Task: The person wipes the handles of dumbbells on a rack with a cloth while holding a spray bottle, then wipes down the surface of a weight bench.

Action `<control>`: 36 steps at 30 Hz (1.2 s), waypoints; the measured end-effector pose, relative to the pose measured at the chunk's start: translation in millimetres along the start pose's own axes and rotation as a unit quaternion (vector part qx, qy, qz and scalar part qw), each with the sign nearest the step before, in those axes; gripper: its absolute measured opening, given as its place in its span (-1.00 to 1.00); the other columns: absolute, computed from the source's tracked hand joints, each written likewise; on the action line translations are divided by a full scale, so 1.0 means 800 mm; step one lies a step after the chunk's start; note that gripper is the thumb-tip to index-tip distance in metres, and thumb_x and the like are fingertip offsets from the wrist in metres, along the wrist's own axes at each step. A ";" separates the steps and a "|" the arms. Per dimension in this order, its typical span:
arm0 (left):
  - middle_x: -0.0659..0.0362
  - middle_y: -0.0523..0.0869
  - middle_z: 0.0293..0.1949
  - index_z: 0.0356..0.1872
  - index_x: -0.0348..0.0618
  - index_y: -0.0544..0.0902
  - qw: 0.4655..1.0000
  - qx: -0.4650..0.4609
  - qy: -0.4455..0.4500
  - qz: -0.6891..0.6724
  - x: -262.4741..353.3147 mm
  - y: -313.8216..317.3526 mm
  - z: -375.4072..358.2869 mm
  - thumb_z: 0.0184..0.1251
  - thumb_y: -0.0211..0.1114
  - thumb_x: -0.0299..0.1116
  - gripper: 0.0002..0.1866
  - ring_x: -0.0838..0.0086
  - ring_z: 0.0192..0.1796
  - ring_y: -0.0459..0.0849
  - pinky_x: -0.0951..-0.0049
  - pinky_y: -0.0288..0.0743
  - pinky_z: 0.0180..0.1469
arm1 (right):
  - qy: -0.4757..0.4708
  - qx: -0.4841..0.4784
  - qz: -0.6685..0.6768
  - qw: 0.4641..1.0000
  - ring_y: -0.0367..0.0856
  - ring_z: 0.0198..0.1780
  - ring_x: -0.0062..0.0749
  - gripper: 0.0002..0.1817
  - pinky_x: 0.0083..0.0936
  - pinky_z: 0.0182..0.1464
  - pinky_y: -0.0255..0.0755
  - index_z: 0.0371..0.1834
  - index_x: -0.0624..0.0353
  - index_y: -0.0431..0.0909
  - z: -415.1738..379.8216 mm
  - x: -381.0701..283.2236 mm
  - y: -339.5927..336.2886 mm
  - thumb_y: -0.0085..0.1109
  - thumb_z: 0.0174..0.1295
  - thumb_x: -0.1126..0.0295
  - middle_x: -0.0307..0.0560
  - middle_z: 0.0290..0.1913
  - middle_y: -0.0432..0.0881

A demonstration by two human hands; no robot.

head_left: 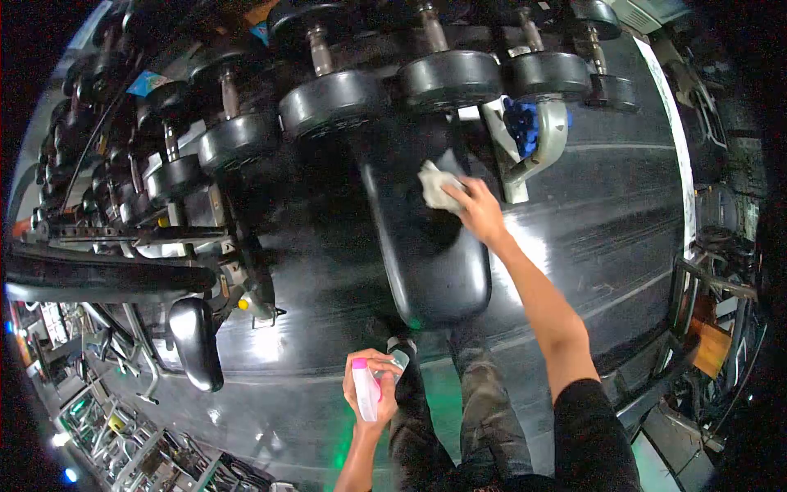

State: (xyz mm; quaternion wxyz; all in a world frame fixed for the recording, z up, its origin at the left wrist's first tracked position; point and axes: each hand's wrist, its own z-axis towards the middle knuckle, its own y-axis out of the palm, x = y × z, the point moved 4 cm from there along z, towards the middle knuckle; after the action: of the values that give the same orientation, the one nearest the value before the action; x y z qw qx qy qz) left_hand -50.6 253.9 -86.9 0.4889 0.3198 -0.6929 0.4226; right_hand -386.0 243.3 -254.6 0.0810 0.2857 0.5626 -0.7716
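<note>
Cloth (440,188), white and bunched, lies against the long black pad (434,262), pinched in the curled fingers of the right hand (479,215). The left hand (387,397) closes around a spray bottle (366,397) (pink and white on top), near the pad's rounded end.

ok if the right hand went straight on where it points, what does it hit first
Past the bench under its cloth, probably a dumbbell ahead and slightly left, though depth is unclear.
</note>
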 end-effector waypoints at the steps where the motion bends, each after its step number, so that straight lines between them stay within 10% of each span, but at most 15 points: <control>1: 0.03 0.61 -0.32 -0.48 -0.25 0.62 1.000 0.008 0.000 -0.013 0.000 -0.002 -0.003 0.19 0.24 -0.44 -0.89 0.28 -0.25 0.66 0.32 0.52 -0.16 | -0.033 -0.016 -0.031 0.999 0.50 0.11 -0.15 -0.33 -0.32 0.12 0.48 0.15 -0.17 0.54 0.036 -0.025 0.009 0.32 -0.13 0.60 -0.12 0.12 0.53; 10: 0.05 0.62 -0.31 -0.43 -0.24 0.53 1.000 0.014 0.015 -0.016 -0.004 -0.018 -0.014 0.22 0.25 -0.48 -0.90 0.30 -0.29 0.67 0.32 0.54 -0.18 | -0.022 -0.033 -0.162 0.986 0.47 0.03 -0.20 -0.80 -0.26 0.08 0.38 -0.28 -0.04 0.65 0.074 -0.111 0.145 0.10 0.05 0.46 -0.15 -0.06 0.56; 23: 0.04 0.60 -0.30 -0.41 -0.26 0.53 0.996 0.051 -0.003 -0.067 -0.015 -0.044 -0.014 0.28 0.24 -0.43 -0.87 0.36 -0.32 0.65 0.37 0.55 -0.23 | -0.022 -0.251 -0.056 0.966 0.39 0.10 -0.26 -0.51 -0.26 0.08 0.35 0.09 -0.31 0.59 -0.305 -0.178 0.090 0.07 0.09 0.49 -0.30 -0.01 0.49; 29: 0.04 0.58 -0.29 -0.43 -0.26 0.54 0.999 0.032 0.010 -0.037 0.004 -0.042 -0.020 0.28 0.26 -0.42 -0.85 0.36 -0.27 0.66 0.36 0.55 -0.21 | -0.244 -0.269 -0.059 0.930 0.45 -0.01 -0.25 -0.65 -0.25 -0.04 0.45 0.00 -0.23 0.59 -0.216 -0.119 0.097 0.09 0.11 0.34 -0.24 -0.08 0.48; 36: 0.06 0.58 -0.30 -0.44 -0.26 0.57 1.000 0.015 0.020 -0.001 -0.007 -0.025 -0.032 0.23 0.25 -0.50 -0.92 0.35 -0.25 0.65 0.34 0.53 -0.16 | -0.093 -0.087 -0.190 0.973 0.53 0.01 -0.12 -0.68 -0.29 0.00 0.56 -0.11 -0.13 0.66 0.039 -0.011 0.088 0.16 0.05 0.48 -0.11 -0.09 0.54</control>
State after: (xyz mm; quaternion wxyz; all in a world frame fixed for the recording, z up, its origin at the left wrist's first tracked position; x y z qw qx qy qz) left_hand -21.0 268.3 -82.5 0.4982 0.3194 -0.6766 0.4382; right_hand -357.9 188.2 -301.7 0.0092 0.0922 0.6615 -0.7442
